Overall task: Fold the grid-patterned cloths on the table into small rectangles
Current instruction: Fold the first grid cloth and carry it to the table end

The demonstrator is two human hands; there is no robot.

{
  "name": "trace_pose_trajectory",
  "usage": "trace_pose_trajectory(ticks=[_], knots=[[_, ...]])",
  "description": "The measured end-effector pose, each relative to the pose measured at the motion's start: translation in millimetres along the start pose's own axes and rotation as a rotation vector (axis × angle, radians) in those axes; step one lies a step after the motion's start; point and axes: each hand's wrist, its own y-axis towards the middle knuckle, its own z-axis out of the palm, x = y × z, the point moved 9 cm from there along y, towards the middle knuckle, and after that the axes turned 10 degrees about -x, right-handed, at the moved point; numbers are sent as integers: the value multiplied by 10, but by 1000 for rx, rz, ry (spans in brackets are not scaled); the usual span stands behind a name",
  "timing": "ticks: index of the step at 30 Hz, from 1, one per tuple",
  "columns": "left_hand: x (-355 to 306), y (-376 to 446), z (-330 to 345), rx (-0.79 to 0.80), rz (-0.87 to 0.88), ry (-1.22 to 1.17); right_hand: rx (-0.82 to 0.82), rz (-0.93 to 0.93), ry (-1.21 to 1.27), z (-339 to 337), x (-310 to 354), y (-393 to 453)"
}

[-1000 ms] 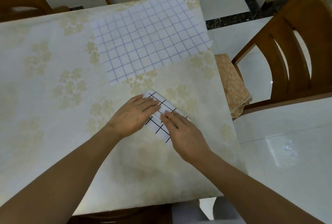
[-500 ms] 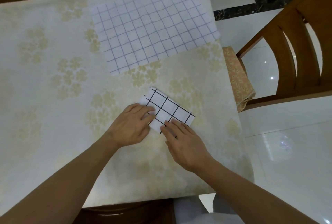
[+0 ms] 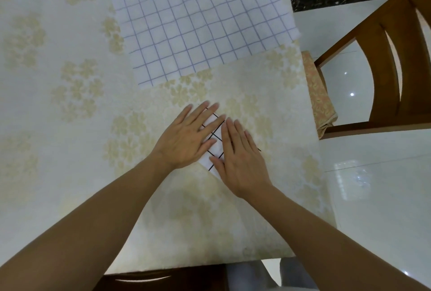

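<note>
A small folded white cloth with a black grid (image 3: 215, 144) lies on the counter (image 3: 70, 150), which is covered by a cream cloth printed with pale gold flower clusters. The folded cloth sits toward the right edge of the counter, roughly midway between its near and far edges, and is turned at a slant to those edges. Both hands lie flat on it with fingers straight, pressing it down. The left hand (image 3: 189, 137) covers its left part, fingertips reaching past its far corner onto the counter. The right hand (image 3: 240, 157) covers its right part, and only a narrow strip of grid shows between the two; the index fingers come close together near the far end of that strip.

Farther back, near the far right corner of the counter, a larger white cloth with a thin blue grid (image 3: 200, 26) lies spread open and flat, well apart from the hands. Just beyond the right edge stands a brown wooden chair with a curved slatted back (image 3: 382, 62) and a patterned orange seat cushion (image 3: 318, 94), on a glossy white tiled floor (image 3: 377, 197).
</note>
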Motion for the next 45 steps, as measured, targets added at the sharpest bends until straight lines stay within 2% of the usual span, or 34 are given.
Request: trace_pose_trajectory(ticks=[15,21,27,33,38,45], knots=[[96,-50,35,-21,-88,-8,48,-11,-82,145,-32,-35],[-159,-30,27,-41,84,-39,-43,38,-35,81,19,-43],[-44,-62,108,-25,20,-48,27,-26,-78,135,-69,-86],[36,-75,80,-20,-51,-37,37,3,-88,84,-168,-198],[-53,-46,66,-47,-53,-59,31,101,-65,86,-73,-156],[50,-72,127,-42,-134,-68,50,47,-77,105,-212,-263]])
